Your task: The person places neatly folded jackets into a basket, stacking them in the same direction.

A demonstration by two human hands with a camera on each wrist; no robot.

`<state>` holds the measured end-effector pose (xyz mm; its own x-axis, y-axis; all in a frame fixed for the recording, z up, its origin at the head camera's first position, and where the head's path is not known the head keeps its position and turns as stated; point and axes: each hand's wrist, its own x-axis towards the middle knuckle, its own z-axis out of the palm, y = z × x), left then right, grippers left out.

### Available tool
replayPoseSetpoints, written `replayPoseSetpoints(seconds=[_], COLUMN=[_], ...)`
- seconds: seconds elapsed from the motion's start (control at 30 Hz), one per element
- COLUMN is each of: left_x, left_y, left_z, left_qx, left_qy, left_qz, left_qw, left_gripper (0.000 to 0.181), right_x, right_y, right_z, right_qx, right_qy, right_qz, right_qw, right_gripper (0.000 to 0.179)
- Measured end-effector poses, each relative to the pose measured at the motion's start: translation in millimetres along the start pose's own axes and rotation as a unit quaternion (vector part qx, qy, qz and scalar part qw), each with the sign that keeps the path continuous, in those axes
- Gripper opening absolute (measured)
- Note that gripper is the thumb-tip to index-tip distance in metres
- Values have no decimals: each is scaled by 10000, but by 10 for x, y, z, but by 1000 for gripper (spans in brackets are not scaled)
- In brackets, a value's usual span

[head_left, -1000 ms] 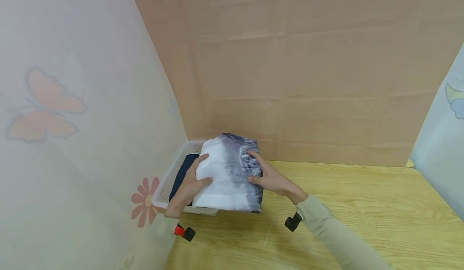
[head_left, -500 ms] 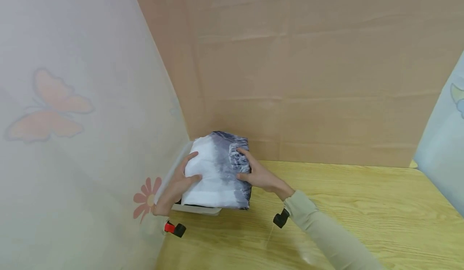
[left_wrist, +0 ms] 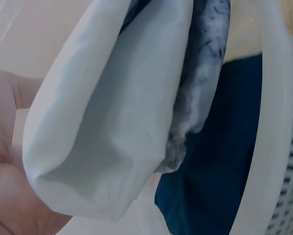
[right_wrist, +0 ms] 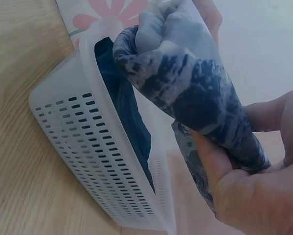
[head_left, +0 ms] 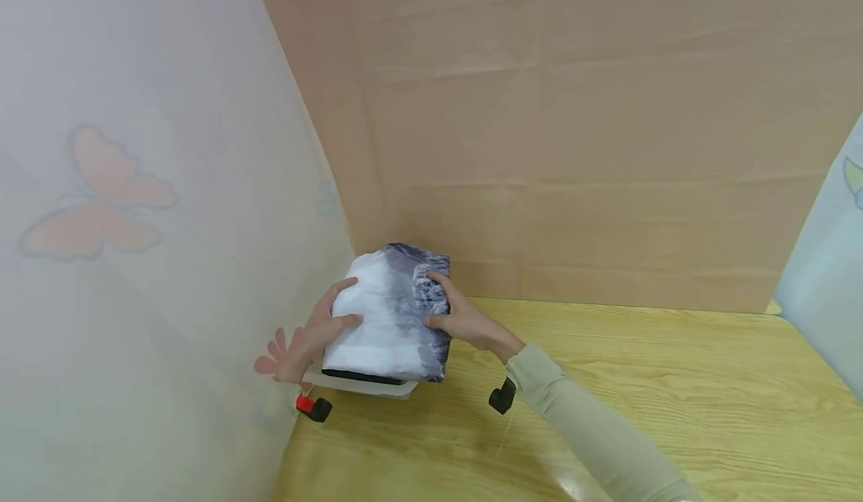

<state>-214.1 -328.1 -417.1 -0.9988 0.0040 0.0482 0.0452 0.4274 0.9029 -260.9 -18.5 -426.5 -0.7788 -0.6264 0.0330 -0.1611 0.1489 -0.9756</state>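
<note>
A folded cloth, white on one side and mottled blue-grey on the other, is held above a white plastic basket. My left hand grips its white left side. On the patterned right side, my right hand pinches the edge between thumb and fingers; the right wrist view shows the folded layers tilted over the basket's rim. Dark blue-green cloth lies inside the perforated basket. From the left wrist, the white fold hangs beside that dark cloth. Whether the two cloths touch is unclear.
The basket stands in the corner, close to the left wall with its flower and butterfly prints. A brown paper-like back wall rises behind. Wood-grain table surface extends to the right.
Both hands have moved left with the folded cloth, which now covers most of the basket in the head view. The dark cloth, visible on the left earlier, is now mostly hidden there.
</note>
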Motion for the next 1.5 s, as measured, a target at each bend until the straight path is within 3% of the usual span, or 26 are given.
replayPoseSetpoints(seconds=[0.2,0.43,0.8,1.0,1.33,1.5], left_x=[90,147,352,369,350,347], left_y=[-77,-124,-326,-482,-572,-677], left_z=[-128,-256,-409,-467,-542,-548], left_qx=[144,359,535,411,786,841], left_qy=[-112,-10,-265,-156,-52,-141], left_qz=[-217,-512,-516,-773,-1120,-998], left_qw=[9996,9980,9969,9960,9906,9914], left_gripper=[78,74,74,75,75,75], right_x=[121,318,563,628,686,691], right_y=[-13,4,198,256,234,266], right_z=[88,233,437,585,732,765], right_qx=[164,466,775,811,831,752], right_qy=[-11,122,519,692,649,613], right_qz=[192,356,474,488,516,591], right_qw=[9997,9982,9945,9931,9931,9935], right_gripper=[88,88,85,86,87,89])
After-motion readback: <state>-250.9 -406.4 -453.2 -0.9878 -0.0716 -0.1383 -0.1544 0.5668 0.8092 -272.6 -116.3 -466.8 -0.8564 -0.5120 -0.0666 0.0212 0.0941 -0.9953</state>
